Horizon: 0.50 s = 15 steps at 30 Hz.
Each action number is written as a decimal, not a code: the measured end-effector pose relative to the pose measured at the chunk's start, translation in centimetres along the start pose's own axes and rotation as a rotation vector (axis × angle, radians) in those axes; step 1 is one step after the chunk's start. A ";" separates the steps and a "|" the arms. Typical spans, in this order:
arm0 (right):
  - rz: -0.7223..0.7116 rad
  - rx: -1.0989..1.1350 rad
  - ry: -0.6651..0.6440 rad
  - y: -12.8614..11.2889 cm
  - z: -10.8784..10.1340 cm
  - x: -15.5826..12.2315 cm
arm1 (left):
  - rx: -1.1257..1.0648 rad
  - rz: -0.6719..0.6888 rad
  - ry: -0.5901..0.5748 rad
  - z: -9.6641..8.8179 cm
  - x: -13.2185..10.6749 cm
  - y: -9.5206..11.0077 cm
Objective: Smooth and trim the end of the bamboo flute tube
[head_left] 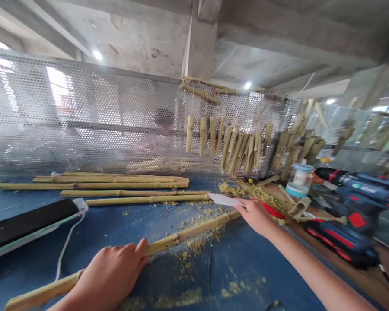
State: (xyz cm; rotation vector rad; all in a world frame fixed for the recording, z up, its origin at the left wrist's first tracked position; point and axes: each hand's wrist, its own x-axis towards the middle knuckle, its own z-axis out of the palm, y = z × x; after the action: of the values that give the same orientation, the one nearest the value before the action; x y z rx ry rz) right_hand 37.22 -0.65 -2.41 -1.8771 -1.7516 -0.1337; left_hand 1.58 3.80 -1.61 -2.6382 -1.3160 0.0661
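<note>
My left hand is closed around a bamboo pole that slants across the blue table from the lower left towards the middle right. My right hand is closed on a knife with a pale, flat blade, just above the pole's far end. A red piece behind that hand lines up with the blade and looks like its handle. Whether the blade touches the pole I cannot tell. Yellowish shavings lie beneath and around the pole.
Several bamboo poles lie along the back. A phone-like black slab with a white cable is at left. At right stand a cordless drill and a lidded jar. Bamboo pieces hang on the perforated metal screen.
</note>
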 end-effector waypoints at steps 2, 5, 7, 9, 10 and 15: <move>-0.014 -0.003 -0.071 -1.5 -0.1 0.8 | -0.014 0.023 0.011 0.0 0.0 -0.1; -0.043 0.018 -0.195 -4.1 -0.1 2.0 | -0.021 0.028 0.028 0.1 -0.1 -0.2; -0.053 0.044 -0.256 -5.1 -0.6 2.5 | -0.012 0.035 0.037 0.2 -0.3 -0.2; -0.059 0.079 -0.311 -4.7 -1.5 2.5 | -0.016 0.051 0.045 0.1 -0.5 -0.3; -0.064 0.095 -0.343 -4.0 -2.0 2.2 | -0.028 0.057 0.050 0.0 -0.5 -0.3; 0.026 -0.130 -0.431 0.5 -3.0 0.4 | -0.119 0.016 -0.006 -1.2 -0.6 -0.3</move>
State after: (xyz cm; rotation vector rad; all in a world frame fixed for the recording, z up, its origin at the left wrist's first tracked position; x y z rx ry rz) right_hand 38.66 -1.70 0.10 -2.1404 -2.0369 0.1856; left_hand 1.14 3.36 -0.42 -2.7491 -1.3407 -0.0020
